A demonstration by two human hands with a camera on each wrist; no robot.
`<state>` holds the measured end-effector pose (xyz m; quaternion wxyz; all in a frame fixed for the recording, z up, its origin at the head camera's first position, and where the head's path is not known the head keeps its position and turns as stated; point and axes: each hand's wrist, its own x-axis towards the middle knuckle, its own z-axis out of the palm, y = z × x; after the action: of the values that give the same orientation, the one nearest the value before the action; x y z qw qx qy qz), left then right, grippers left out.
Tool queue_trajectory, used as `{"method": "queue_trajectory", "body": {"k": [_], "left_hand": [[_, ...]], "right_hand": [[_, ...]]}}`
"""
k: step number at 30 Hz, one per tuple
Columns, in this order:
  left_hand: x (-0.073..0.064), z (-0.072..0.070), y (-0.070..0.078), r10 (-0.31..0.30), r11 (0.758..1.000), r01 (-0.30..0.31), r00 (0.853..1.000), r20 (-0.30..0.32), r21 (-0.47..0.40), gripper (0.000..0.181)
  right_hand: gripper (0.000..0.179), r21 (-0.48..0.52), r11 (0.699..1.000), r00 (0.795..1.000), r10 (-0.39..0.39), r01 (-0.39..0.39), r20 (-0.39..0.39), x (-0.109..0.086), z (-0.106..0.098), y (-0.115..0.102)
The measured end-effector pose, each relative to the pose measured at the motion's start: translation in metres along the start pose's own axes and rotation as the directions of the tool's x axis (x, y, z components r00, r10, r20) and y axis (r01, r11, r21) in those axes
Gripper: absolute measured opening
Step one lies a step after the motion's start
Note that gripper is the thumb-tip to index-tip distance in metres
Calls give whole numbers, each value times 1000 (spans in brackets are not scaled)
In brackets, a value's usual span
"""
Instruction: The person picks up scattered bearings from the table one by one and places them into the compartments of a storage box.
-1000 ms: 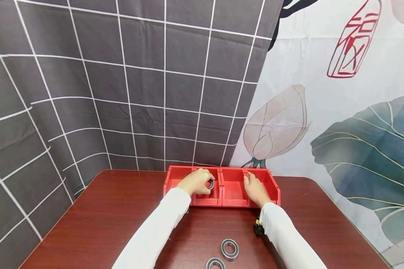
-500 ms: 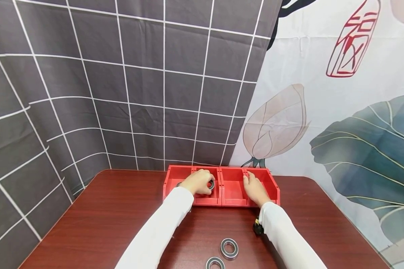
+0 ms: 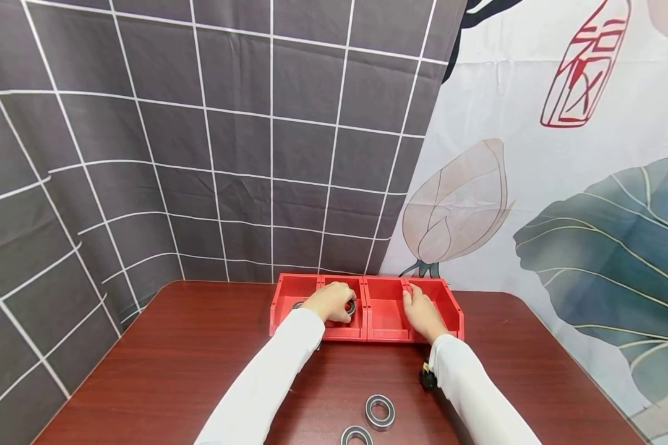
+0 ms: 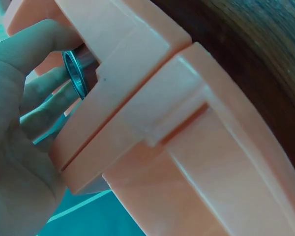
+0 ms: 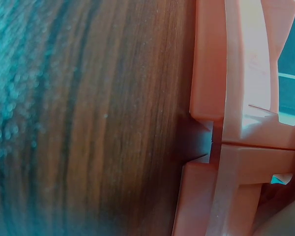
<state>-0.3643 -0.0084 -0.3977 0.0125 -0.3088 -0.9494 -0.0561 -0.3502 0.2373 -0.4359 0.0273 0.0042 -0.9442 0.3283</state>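
A row of red storage bins [image 3: 386,334] stands at the back of the table. My left hand [image 3: 332,303] reaches into the second bin from the left and pinches a ball bearing [image 3: 351,307] between thumb and fingers. In the left wrist view this bearing [image 4: 76,73] stands on edge against the bin's wall, its far side hidden. Another bearing [image 3: 297,305] lies in the leftmost bin, partly covered by the left hand. My right hand [image 3: 422,314] grips the divider between the two right-hand bins; in the right wrist view only a bit of that hand [image 5: 285,216] shows.
Two more bearings lie on the brown table [image 3: 200,358] near its front: one bearing [image 3: 380,412] and a lower bearing [image 3: 357,436], cut by the frame's edge. A small black device [image 3: 427,377] sits under the right wrist. Grey checked cloth [image 3: 228,142] hangs behind the table.
My left hand has shifted slightly right and down with its bearing, and the bearing in the leftmost bin has come into sight. My right hand has stayed on the divider.
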Motion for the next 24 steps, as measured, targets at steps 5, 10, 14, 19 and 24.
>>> {"method": "queue_trajectory", "body": {"k": [5,10,14,19,24], "left_hand": [[3,2,0,-2,1000,2,1000,4,8,39],[7,5,0,5,999,-5,1000,5,32,31],[10,6,1,1,999,-2,1000,14,37,18],[13,6,3,-20,999,19,999,25,48,15],[13,8,6,-17,994,13,999,36,109,16]], "right_hand": [[67,-1,1000,1000,8,-8,4,-1,0,0],[67,-3,1000,1000,4,-4,2,0,0,0],[65,-7,1000,1000,0,0,-4,0,0,0],[63,0,1000,1000,7,-7,-3,0,0,0],[66,-2,1000,1000,11,-11,1,0,0,-1]]}}
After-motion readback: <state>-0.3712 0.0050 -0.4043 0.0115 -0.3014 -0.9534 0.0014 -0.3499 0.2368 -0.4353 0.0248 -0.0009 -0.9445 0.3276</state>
